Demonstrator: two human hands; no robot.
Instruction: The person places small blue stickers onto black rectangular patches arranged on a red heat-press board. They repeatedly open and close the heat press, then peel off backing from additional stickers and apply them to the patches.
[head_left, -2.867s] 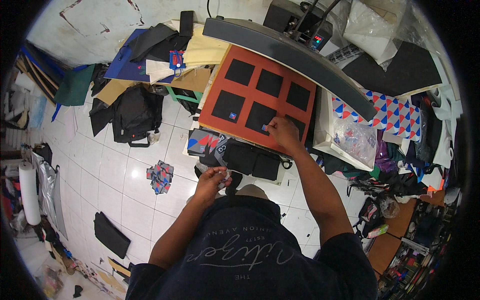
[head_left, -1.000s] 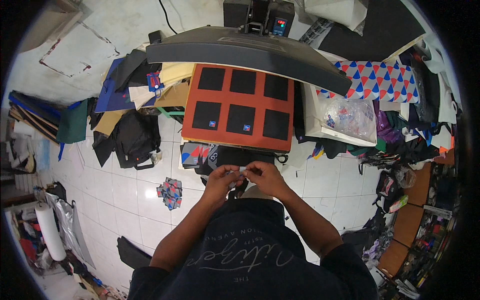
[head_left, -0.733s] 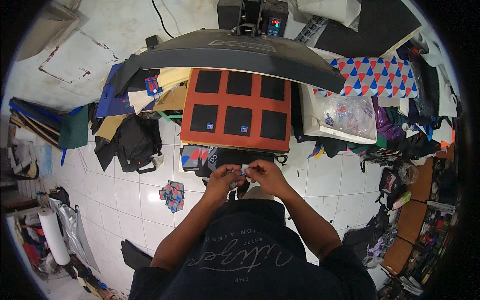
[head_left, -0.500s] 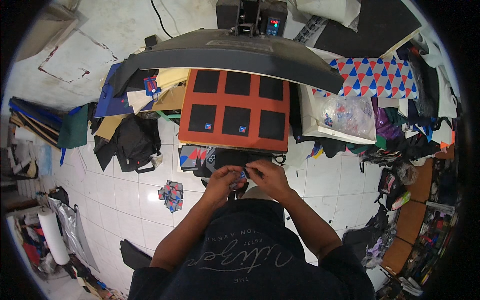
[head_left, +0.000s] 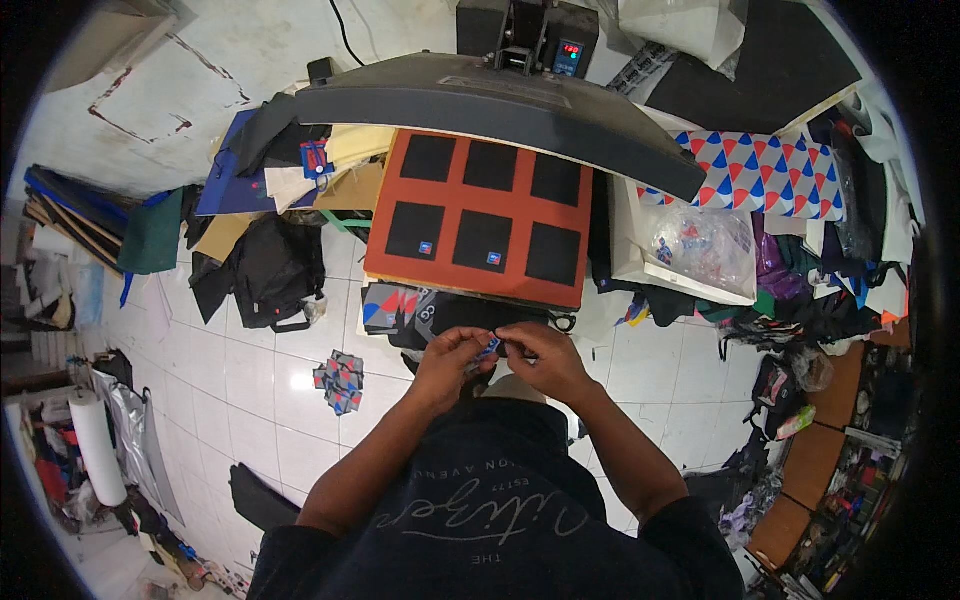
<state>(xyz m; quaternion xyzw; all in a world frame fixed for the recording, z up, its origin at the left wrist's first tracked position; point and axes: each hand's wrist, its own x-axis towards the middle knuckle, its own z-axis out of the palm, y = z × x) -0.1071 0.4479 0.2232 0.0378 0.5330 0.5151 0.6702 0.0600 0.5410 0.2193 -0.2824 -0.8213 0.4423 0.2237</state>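
Observation:
My left hand [head_left: 448, 366] is closed in a pinch on a small blue label [head_left: 491, 346], held in front of my body. My right hand [head_left: 550, 362] pinches at the label's right edge, its fingertips close to those of the left. Beyond the hands lies an orange-red board [head_left: 482, 200] with black fabric squares [head_left: 555, 255] in two rows. Two near squares each bear a small blue-and-red label, one at the left [head_left: 426, 248] and one in the middle [head_left: 495, 259]. The raised black upper plate of a heat press [head_left: 500, 105] overhangs the board's far edge.
Patterned grey, red and blue pieces [head_left: 390, 305] lie under the board's near left edge. More sit in a pile [head_left: 341, 382] on the tiled floor. A black bag [head_left: 275, 270] is at the left, and a white box [head_left: 685, 275] with clear plastic at the right.
The view has shifted a little, so the press and board appear slightly farther right. Both hands stay together at the label, with the right fingertips slightly shifted.

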